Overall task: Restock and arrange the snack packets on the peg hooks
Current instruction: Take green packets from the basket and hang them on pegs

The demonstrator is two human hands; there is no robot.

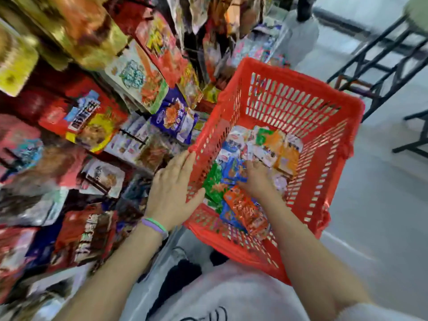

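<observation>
Right grip reaches among snack packets in the red basket; whether it grasps, we cannot tell. Left hand, released, steadies the rim. Picking step; next, we lift one toward the peg hooks.

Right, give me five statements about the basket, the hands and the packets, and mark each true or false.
1. The red basket holds loose snack packets. True.
2. The left hand is deep inside the basket. False: it rests against the outside of the basket's wall, fingers fairly straight.
3. The right hand reaches down among the packets in the basket. True; whether it grips one cannot be told.
4. The wristbands are on the right wrist. False: they are on the left wrist.
5. The orange packet hangs on a peg hook. False: it lies in the basket, near the right forearm.
</observation>
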